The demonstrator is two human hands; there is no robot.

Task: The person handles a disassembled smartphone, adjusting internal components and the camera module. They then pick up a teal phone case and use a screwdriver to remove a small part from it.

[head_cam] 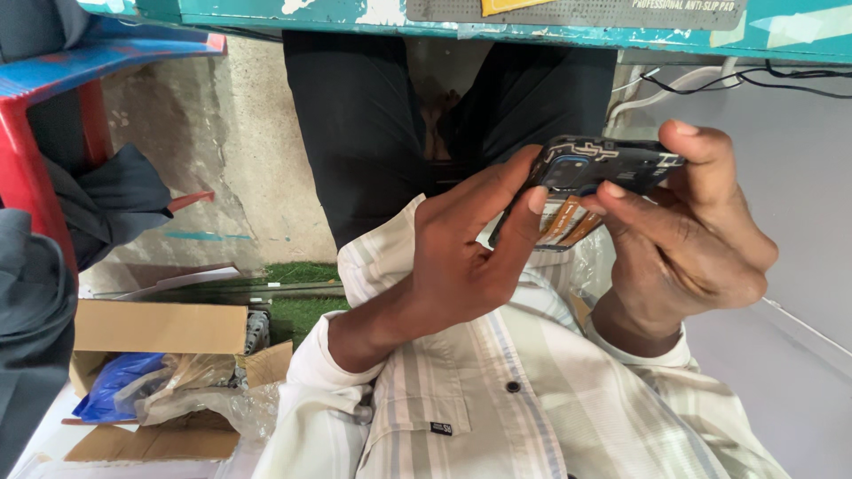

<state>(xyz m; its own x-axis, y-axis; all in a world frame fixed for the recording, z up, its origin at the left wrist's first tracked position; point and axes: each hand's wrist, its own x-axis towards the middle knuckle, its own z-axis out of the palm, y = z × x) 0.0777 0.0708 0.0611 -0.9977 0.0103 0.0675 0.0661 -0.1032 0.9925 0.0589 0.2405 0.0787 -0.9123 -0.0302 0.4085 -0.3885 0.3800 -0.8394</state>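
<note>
A dark phone frame [590, 173], opened so that its inner parts are seen, is held between both hands in front of the person's chest, just under the edge of the teal table [355, 18]. The left hand [461, 244] is closed on the left end of the frame: its long fingers are stretched along the side, and one fingertip is pressed against the lower edge. The right hand [688, 235] is clenched around the right end, with the index finger curled over the top and the thumb laid on the underside. Orange-brown flat cables [568, 222] are seen hanging from the lower part of the frame, between the two hands. A clear plastic sheet [596, 262] is partly visible behind them; what it belongs to cannot be told.

A pale striped shirt [497, 390] with a dark button is worn by the person, and dark trousers [364, 133] are seen below the table edge. On the left, an open cardboard box [160, 328] is placed on the floor, and a blue bag [111, 386] and crumpled clear wrapping [200, 399] are kept inside it. A red stool [35, 168] with a dark cloth [111, 204] on it is standing further to the left. White and black wires [737, 80] are hanging under the table on the right side.
</note>
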